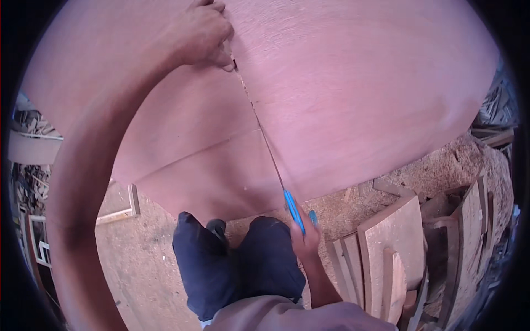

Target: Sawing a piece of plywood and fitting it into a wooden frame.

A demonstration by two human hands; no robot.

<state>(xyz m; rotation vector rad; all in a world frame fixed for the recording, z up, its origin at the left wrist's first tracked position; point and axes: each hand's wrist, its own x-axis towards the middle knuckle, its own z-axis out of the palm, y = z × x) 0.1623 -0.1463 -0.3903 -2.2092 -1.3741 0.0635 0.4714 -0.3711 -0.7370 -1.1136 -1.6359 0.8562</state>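
Apparently at the sawing step: working a blue-handled saw [292, 205] along a cut [243, 85] in a broad pinkish sheet [359, 110], judging by the ragged, pale-flecked slit in line with the blade. Spread out in front of the body, with the saw over its near part, handle close to the near edge. Hard to tell exactly where along that line to place the blade's tip.

Right hand [307, 237] low at the near edge, fingers clenched around the handle. Left hand [207, 34] far up the sheet, fingers curled beside the upper end of the cut; cannot tell whether gripping something there or merely pressing. Calls next, most likely, for even strokes in line with the slit, with left fingers kept clear of the blade.

Smooth and faintly grained across the sheet, shadowed on the left part, with a thin slanting line [199, 153] meeting the cut from the left. Cannot see any support underneath.

Below, dark trousers [203, 265] and a floor [143, 265] strewn with what looks like sawdust. To the right, stacked wooden boards [395, 231]; to the left, a pale wooden frame [134, 200]; toward the rim, heaped scraps [37, 124], too blurred to sort
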